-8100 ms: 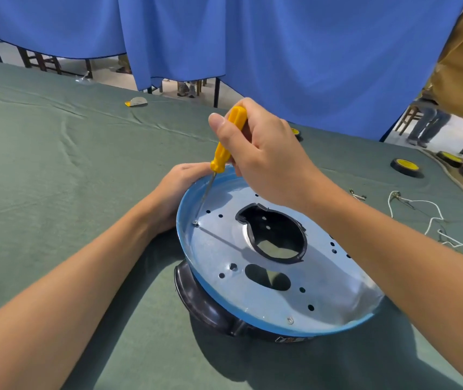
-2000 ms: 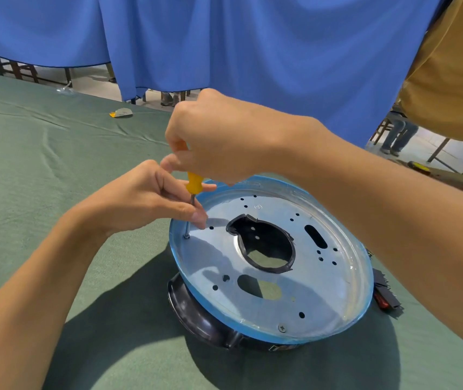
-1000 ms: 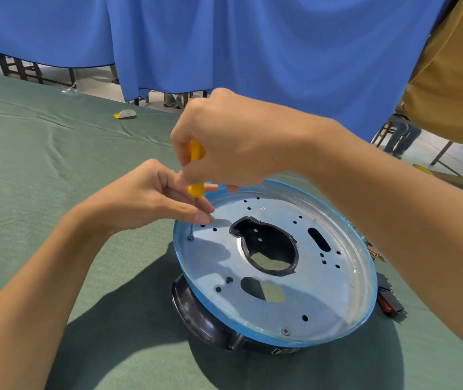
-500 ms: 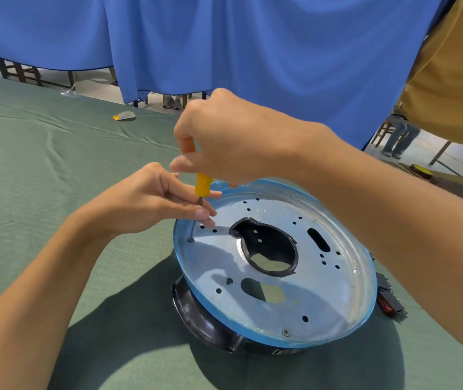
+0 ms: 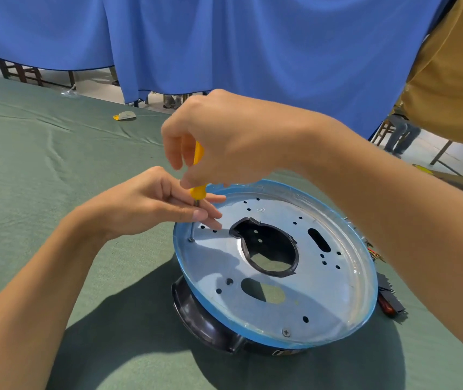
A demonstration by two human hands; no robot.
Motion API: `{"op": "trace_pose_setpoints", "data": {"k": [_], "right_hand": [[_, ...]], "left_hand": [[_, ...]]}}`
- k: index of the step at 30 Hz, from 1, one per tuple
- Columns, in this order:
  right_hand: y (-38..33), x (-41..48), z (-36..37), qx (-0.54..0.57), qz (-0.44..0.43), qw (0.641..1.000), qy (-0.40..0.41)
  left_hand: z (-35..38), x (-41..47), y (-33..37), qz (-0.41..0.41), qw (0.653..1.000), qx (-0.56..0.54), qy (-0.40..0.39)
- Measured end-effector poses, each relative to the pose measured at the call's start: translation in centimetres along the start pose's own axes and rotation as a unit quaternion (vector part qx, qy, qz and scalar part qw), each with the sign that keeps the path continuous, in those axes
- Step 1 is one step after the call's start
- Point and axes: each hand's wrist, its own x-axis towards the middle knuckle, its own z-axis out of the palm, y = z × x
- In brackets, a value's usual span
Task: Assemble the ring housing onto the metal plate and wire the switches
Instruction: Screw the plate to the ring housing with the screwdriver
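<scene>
A round metal plate (image 5: 331,294) with a blue-filmed rim lies tilted on top of a black ring housing (image 5: 199,319) on the green cloth. My right hand (image 5: 224,142) grips the yellow handle of a screwdriver (image 5: 198,190) from above. Its tip stands on a screw (image 5: 191,240) near the plate's left rim. My left hand (image 5: 146,204) pinches the screwdriver's metal shaft just under the handle. A second screw (image 5: 286,332) sits at the plate's near rim. Black and red switches (image 5: 390,304) lie beside the plate on the right, partly hidden by my right forearm.
The green-covered table (image 5: 27,170) stretches left and back, with a small grey and yellow piece (image 5: 124,116) near its far edge. A blue curtain (image 5: 252,52) hangs behind. A person in a mustard shirt (image 5: 449,80) stands at the right.
My right hand has loosened and shifted its fingers on the yellow handle, showing more of it. My left hand still pinches the shaft and the tip stays on the same screw.
</scene>
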Motion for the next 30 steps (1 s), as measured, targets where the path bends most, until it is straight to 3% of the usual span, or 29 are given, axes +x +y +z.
{"op": "trace_pose_setpoints", "data": {"k": [6,11,17,23,27,30], "right_hand": [[0.4,0.6,1.2,-0.070,0.015,0.995,0.064],[0.3,-0.1,0.1,-0.014,0.003,1.000,-0.013],[0.0,0.3,0.9,-0.087,0.009,0.995,0.038],[0.6,-0.2,0.0,-0.003,0.001,1.000,-0.006],[0.6,0.0,0.6,-0.020,0.016,0.999,0.030],[0.6,0.3,0.7,-0.039,0.008,0.999,0.032]], "left_hand": [[-0.1,0.5,0.0,0.008,0.993,0.054,0.102],[-0.4,-0.1,-0.3,-0.003,1.000,0.010,0.011],[-0.1,0.3,-0.2,0.023,0.997,0.010,0.077],[-0.2,-0.1,-0.1,-0.001,1.000,0.004,0.004],[-0.1,0.2,0.0,0.015,0.997,0.014,0.080],[-0.3,0.2,-0.2,0.020,0.998,0.016,0.061]]}}
